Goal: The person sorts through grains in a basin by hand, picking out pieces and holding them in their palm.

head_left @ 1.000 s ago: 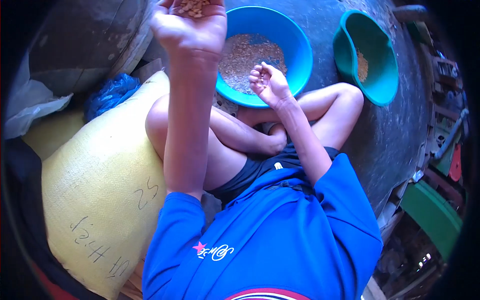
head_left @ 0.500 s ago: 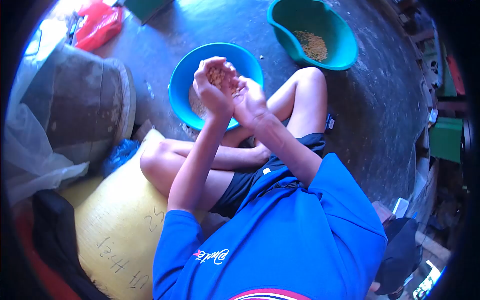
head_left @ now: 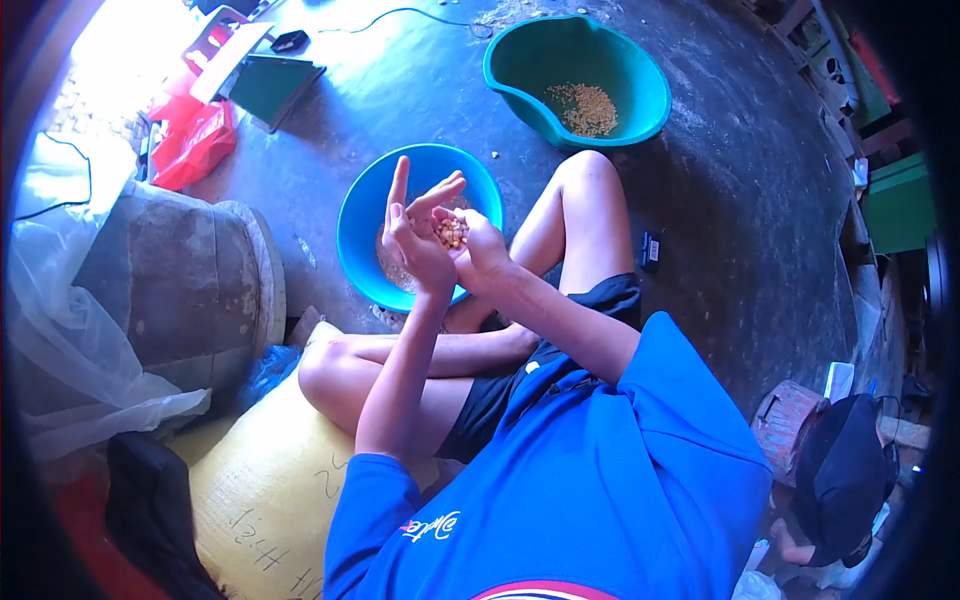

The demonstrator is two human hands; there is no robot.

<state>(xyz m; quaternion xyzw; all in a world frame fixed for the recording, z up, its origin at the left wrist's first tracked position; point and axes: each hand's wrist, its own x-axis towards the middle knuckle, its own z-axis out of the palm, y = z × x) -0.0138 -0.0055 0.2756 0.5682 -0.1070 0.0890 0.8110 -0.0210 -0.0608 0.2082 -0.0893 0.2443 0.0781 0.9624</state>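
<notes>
Above the blue basin, my two hands are close together and touching. My right hand (head_left: 482,246) is cupped round a small pile of yellow-brown kernels (head_left: 452,233). Against its side stands my left hand (head_left: 420,245), fingers spread and pointing up; I see no kernels held in it. The blue basin (head_left: 354,225) sits on the floor in front of my crossed legs, with light brown flaky material at its bottom, partly hidden by my hands. Farther off, a green basin (head_left: 520,68) holds a patch of yellow kernels (head_left: 585,110).
A filled yellow sack (head_left: 270,480) lies beside my left leg. Behind it are a blue plastic bag (head_left: 270,372) and a large round container (head_left: 185,280). A red bag (head_left: 197,145) is at the upper left. A person in a dark cap (head_left: 845,480) is at the lower right.
My left hand has come down from the upper left to my right hand, and its fingers have opened. The kernels it held earlier now show in my right palm. The view has shifted.
</notes>
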